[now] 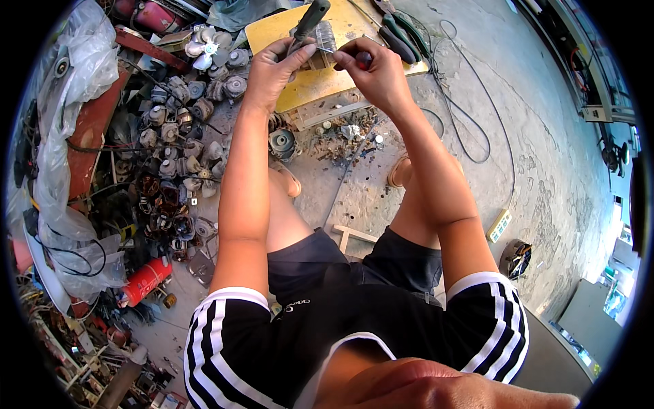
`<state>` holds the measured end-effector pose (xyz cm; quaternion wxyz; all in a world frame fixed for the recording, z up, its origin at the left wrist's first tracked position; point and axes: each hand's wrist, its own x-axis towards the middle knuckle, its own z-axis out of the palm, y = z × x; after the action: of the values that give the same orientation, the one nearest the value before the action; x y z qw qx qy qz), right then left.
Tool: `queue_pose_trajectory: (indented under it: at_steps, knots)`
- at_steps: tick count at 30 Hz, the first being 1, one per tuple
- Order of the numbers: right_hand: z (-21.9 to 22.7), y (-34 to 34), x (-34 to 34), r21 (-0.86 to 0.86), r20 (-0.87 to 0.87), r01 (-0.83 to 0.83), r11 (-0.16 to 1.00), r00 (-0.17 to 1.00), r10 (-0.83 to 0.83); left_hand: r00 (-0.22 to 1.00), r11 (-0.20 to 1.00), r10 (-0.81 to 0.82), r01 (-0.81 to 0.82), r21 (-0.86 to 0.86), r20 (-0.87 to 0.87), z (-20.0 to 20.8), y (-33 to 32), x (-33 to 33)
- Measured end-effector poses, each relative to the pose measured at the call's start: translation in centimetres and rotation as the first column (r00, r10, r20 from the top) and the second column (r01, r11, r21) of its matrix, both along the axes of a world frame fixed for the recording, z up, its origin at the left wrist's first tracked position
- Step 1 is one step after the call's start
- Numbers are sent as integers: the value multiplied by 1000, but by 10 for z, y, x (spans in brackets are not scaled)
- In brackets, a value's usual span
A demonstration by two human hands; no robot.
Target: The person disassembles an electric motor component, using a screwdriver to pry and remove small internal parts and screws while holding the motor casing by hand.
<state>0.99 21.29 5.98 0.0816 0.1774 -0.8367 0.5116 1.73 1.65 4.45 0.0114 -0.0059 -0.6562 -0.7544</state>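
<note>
Both hands meet over a low yellow board (303, 94) in front of me. My left hand (267, 73) is closed round a tool with a dark green handle (312, 19), which slants up and away; its working end is hidden by the fingers. My right hand (380, 76) grips a screwdriver (364, 61) by its red and black handle, the thin shaft pointing left toward my left thumb. Just behind the fingertips sits a small ribbed metal part (325, 35), partly covered by the hands. Whether the screwdriver tip touches it I cannot tell.
Pliers (400, 39) with dark handles lie at the board's right edge. Small motors (168, 136) and a white-bladed fan (203, 48) are heaped at left, near a red cylinder (146, 281). Debris (347, 133) litters the floor. A cable leads to a power strip (499, 225) at right.
</note>
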Motion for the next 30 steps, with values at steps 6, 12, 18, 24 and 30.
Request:
queue_pose_trajectory:
  at_steps: [6, 12, 18, 24, 30]
  knots:
    - [2, 0, 0, -3, 34, 10, 1000, 999, -10, 1000, 1000, -1, 1, -5, -3, 0, -1, 0]
    - [4, 1, 0, -11, 22, 6, 1000, 1000, -5, 1000, 1000, 7, -6, 11, -28, 3, 2, 1]
    - [2, 37, -27, 58, 145, 176, 983, 973, -182, 998, 997, 56, -56, 49, -8, -2, -4, 0]
    - [-29, 84, -62, 341, 261, 248, 907, 902, -344, 991, 978, 124, -132, 159, 59, 4, -11, -3]
    - [-14, 71, -59, 82, 314, 307, 948, 895, -317, 969, 950, 207, -232, 211, 133, 1, -21, -3]
